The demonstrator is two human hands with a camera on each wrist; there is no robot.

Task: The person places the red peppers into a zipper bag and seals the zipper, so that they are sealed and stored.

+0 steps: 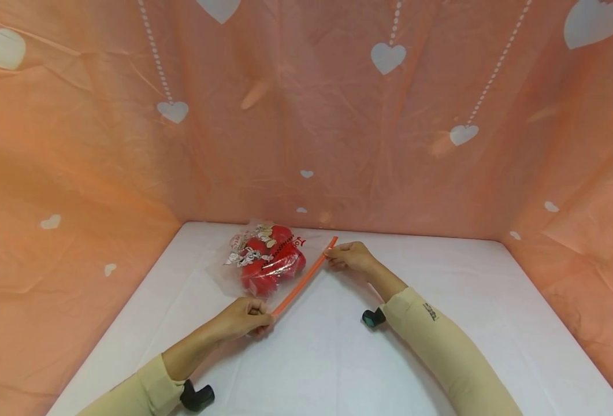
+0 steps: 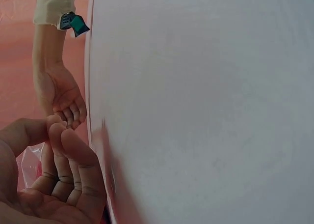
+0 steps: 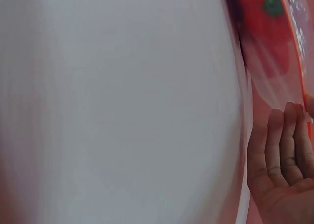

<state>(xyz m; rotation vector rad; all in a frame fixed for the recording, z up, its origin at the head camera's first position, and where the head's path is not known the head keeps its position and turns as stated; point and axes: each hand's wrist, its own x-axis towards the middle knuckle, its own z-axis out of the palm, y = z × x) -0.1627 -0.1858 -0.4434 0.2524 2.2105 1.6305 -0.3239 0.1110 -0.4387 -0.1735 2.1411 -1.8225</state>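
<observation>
In the head view a clear printed plastic bag [image 1: 224, 277] lies toward the back of the table. Red rounded things [image 1: 261, 283] show through it; one has a green spot [image 3: 273, 6] in the right wrist view. Along the bag's near right edge runs a straight, thin orange sealing strip [image 1: 304, 281]. My left hand [image 1: 244, 319] pinches the strip's near end between thumb and fingers. Close to the far end, my right hand [image 1: 352, 256] pinches it, and a short piece of strip sticks out beyond the fingertips.
A white-covered table [image 1: 306, 370] lies beneath, with an orange heart-patterned curtain [image 1: 337, 173] behind it and at both sides. Dark wrist-worn devices hang below the left sleeve [image 1: 197, 396] and the right sleeve [image 1: 372, 318].
</observation>
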